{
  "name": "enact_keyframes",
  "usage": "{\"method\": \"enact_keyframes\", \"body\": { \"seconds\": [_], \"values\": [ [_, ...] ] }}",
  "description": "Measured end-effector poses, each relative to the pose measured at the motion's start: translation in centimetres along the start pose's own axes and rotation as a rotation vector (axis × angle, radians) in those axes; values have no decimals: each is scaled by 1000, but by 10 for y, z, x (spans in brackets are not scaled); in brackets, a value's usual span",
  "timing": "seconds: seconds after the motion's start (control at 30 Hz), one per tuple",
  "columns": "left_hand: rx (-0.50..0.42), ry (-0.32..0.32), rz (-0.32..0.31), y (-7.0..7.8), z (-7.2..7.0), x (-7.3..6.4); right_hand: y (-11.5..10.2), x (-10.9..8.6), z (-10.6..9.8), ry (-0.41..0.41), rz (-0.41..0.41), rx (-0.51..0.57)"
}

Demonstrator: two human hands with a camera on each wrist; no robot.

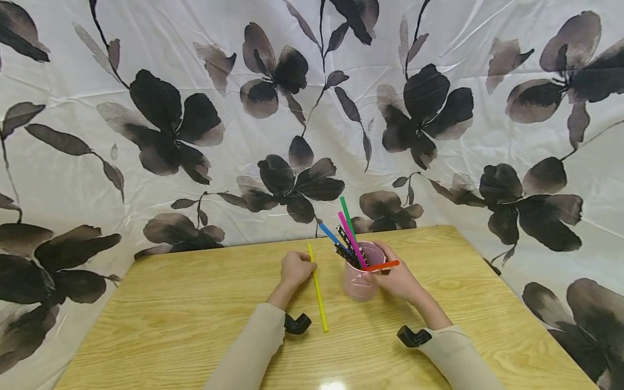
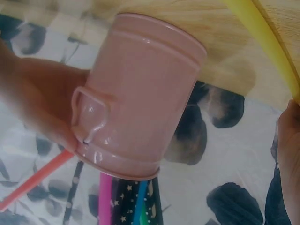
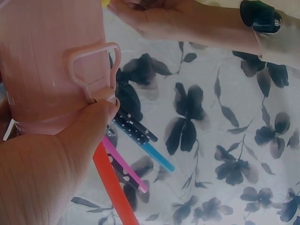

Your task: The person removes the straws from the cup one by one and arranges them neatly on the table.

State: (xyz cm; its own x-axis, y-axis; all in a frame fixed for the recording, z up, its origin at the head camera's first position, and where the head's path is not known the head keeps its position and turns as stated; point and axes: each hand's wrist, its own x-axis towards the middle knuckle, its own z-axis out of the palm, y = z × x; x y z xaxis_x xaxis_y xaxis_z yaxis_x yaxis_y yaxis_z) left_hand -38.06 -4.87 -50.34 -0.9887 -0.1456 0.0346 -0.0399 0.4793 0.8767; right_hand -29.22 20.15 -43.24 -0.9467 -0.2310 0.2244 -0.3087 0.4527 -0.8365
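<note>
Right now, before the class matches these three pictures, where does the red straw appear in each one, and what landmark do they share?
Head: the red straw is right of centre, below the middle.
Left wrist: the red straw is at lower left, reaching the left edge.
Right wrist: the red straw is left of centre, running off the bottom edge.
Shared landmark: the cup.

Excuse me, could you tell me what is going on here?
A person works at a wooden table. The right hand holds a pink cup, with coloured and black patterned straws sticking out of its top. The left hand pinches a yellow straw near its far end; that one is outside the cup.
</note>
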Motion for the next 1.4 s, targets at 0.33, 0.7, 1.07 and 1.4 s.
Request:
{"method": "enact_keyframes", "body": {
  "seconds": [0.33,0.7,1.07,1.4],
  "values": [
    [36,6,18,4,2,1,31,9,6,26,-16,-24],
    [85,1,40,6,4,-1,5,0,-1,8,-44,-6],
    [79,2,31,5,6,-2,-12,-7,-2,3,-7,-13],
    [69,25,42,5,5,-2,-13,-6,-1,6,3,-21]
  ]
}}
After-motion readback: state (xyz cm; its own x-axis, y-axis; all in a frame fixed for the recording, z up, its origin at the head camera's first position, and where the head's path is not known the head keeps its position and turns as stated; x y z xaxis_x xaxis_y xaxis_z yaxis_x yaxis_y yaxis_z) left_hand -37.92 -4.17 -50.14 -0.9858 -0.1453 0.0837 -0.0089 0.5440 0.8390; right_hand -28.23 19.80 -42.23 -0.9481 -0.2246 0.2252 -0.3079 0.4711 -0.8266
